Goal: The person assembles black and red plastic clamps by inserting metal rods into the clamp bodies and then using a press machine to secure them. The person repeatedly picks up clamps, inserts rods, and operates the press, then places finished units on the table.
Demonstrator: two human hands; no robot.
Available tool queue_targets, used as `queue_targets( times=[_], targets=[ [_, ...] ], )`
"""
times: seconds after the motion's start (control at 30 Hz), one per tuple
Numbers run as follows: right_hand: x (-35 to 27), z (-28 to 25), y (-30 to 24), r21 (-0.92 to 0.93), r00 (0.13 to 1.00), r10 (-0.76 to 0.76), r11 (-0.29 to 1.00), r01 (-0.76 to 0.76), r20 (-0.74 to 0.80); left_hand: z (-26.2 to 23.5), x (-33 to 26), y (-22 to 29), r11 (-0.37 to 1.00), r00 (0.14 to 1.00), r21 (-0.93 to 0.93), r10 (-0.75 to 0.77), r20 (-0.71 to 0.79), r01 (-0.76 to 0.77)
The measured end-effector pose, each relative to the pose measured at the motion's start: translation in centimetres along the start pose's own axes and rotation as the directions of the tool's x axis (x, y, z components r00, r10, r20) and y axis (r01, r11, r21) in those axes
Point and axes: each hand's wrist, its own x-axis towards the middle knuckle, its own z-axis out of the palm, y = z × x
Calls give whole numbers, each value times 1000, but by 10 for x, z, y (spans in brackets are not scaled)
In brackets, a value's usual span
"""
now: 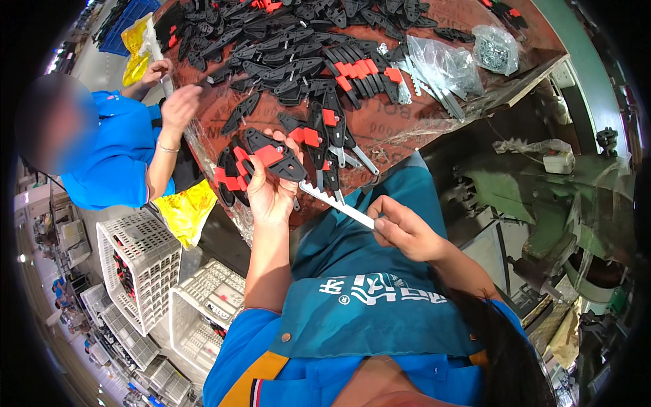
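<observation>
My left hand (268, 198) is closed on a black plastic bracket (291, 169) with a red clip (272, 155) across its middle, held above the near table edge. A flat metal strip with a toothed edge (337, 205) runs from the bracket's lower right end toward me. My right hand (405, 232) pinches the strip's plain end between thumb and fingers. The toothed end meets the bracket; how deep it sits inside is hidden. Close by lie black-and-red brackets with metal strips sticking out (332, 139), and more black-and-red pieces (230, 178) lie left of my left hand.
Many black brackets (285, 64) cover the red-brown table (407, 125). Loose toothed strips (434, 91), a clear plastic bag (447, 64) and a bag of small metal parts (496, 51) lie right. A co-worker (112, 146) works left, above white crates (139, 254). Green machinery (542, 183) stands right.
</observation>
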Motion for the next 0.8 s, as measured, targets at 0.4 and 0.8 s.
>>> queue_targets(
  times=[0.4,0.8],
  targets=[
    [-3,2,-6,28,996,15,1000,-13,-84,13,-2,-9,839,998,544,50,-27,-27],
    [29,13,24,-35,956,-81,997,74,-283,15,-4,-40,727,980,675,15,-197,125]
  ],
)
